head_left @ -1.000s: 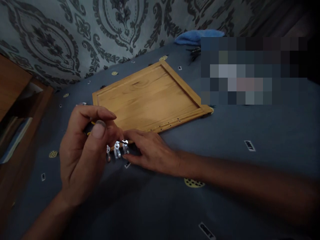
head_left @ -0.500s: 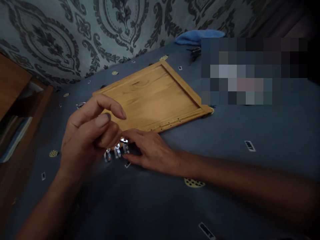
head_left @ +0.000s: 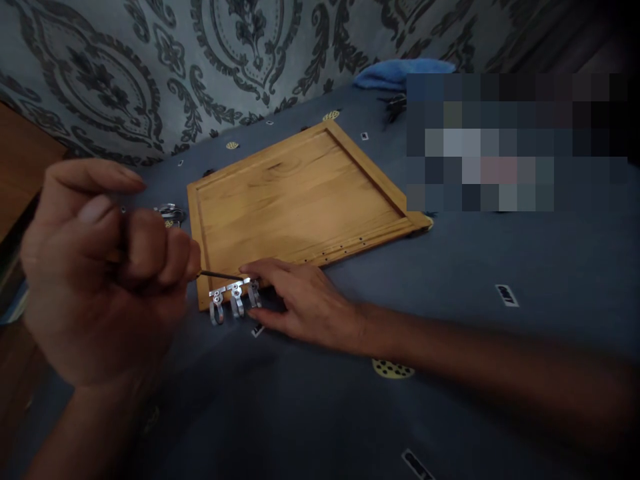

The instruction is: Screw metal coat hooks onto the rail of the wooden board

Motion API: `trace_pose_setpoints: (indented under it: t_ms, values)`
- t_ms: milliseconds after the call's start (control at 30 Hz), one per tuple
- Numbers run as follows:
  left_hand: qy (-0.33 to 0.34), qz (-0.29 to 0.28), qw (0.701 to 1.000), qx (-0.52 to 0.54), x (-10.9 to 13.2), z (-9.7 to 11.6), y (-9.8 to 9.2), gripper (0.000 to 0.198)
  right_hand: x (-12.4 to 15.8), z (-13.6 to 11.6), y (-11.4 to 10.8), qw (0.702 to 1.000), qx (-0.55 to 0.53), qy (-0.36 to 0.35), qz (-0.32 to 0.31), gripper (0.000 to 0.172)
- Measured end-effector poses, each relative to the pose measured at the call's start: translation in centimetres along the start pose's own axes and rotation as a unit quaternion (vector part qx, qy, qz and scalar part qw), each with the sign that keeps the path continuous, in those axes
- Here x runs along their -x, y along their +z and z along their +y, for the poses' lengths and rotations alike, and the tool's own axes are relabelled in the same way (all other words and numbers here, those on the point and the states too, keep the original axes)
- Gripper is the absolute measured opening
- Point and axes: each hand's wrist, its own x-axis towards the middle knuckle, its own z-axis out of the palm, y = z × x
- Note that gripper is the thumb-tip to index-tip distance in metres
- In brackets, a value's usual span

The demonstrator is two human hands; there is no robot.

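Here, left hand (head_left: 110, 273) curled round slim screwdriver (head_left: 223, 275); right hand (head_left: 313, 303) pinching curved metal hook (head_left: 255, 295) on grained wooden panel (head_left: 300, 193).

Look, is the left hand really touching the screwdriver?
Touching. The head view shows the left hand curled around the screwdriver, its dark shaft poking out of the fist towards the metal hooks.

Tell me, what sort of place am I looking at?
Probably a room in a home, perhaps a bedroom: there's a blue-grey printed cloth beneath the framed wooden panel, a damask-patterned wallpaper or curtain behind it, and wooden furniture at the left edge.
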Motion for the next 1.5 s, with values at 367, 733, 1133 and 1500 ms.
trace_pose_setpoints:
  t_ms: [367, 733, 1133, 1500]
  values:
    - [0.005, -0.008, 0.998, -0.057, -0.3, -1.3, 1.2, 0.025, -0.1, 0.0, 0.0, 1.000, -0.002, -0.006, -0.002, 0.050]
    - [-0.002, -0.019, 0.998, -0.061, -0.2, -1.3, 1.3, 0.028, 0.0, -0.1, 0.0, 1.000, 0.002, -0.006, 0.003, 0.049]
    - [0.003, -0.055, 0.998, -0.042, 0.2, -1.6, 1.7, 0.017, -0.1, -0.4, -0.3, 1.000, -0.006, 0.009, -0.010, 0.049]
    - [-0.031, -0.185, 0.981, -0.059, -0.7, -1.4, 0.9, 0.021, -0.2, -0.5, -0.5, 1.000, -0.021, 0.008, -0.014, 0.049]
